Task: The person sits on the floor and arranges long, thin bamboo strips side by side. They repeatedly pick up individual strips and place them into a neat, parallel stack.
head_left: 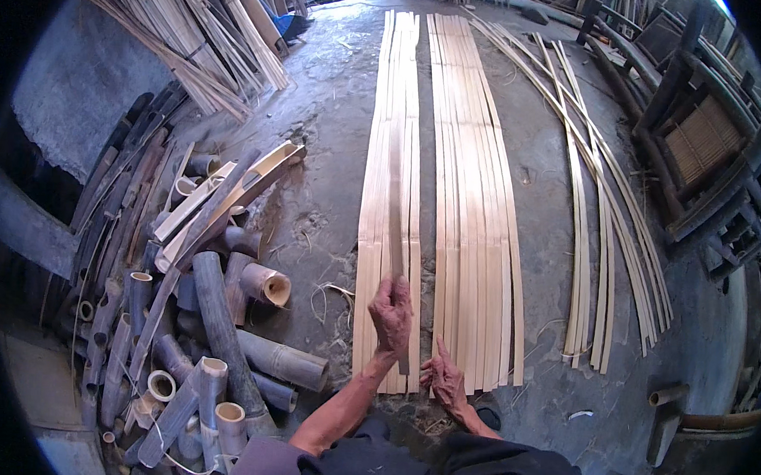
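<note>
I have the left hand [391, 315] closed on the brown strip [395, 204], which runs ahead of its fingers — best kept straight, unsnagged by the pale strips [370, 237] beneath. The right hand [448, 385] extends one finger; its grip I can't tell. Bamboo tubes [284, 359] heaped left of the fingers could block sideways swings.

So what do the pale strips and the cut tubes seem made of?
The pale strips look like split bamboo, seemingly unvarnished: joint lines cross them. The cut tubes are probably bamboo too, dull grey outside with pale, hollow ends.
</note>
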`<state>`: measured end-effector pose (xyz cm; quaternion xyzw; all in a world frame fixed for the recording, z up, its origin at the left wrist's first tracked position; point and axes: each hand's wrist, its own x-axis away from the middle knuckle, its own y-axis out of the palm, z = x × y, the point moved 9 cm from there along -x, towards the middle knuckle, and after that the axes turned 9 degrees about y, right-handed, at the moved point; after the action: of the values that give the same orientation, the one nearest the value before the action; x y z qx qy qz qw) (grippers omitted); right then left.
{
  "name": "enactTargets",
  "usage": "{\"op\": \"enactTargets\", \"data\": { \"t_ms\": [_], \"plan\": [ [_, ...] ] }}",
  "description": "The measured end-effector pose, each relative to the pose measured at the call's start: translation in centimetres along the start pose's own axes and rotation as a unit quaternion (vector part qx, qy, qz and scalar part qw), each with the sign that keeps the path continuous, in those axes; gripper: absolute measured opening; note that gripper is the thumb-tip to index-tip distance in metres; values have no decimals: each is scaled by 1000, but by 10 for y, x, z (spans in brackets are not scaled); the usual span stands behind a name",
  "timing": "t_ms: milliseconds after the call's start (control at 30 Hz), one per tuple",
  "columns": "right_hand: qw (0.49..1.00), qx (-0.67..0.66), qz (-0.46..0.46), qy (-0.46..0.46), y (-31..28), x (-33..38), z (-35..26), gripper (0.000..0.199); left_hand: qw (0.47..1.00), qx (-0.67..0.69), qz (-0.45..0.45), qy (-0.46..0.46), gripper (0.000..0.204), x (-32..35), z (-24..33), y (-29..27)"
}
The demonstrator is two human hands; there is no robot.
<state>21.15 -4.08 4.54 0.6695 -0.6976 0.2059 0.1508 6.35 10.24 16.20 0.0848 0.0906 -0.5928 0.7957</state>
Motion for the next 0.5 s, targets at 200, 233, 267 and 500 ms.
{"op": "enactTargets", "data": {
  "t_ms": [200,233,267,500],
  "plan": [
    [998,63,-10,1,1,-9,26,51,993,-117,20,-19,29,-15,-53,-55],
    [998,64,-5,6,0,-8,29,51,983,-185,4,-8,26,-19,-63,-60],
    [998,66,1,12,0,-6,31,50,979,-202,-25,-16,25,-19,-81,-66],
    [996,81,-12,44,5,-2,30,44,968,-233,-73,-63,25,-11,-111,-92]
  ]
}}
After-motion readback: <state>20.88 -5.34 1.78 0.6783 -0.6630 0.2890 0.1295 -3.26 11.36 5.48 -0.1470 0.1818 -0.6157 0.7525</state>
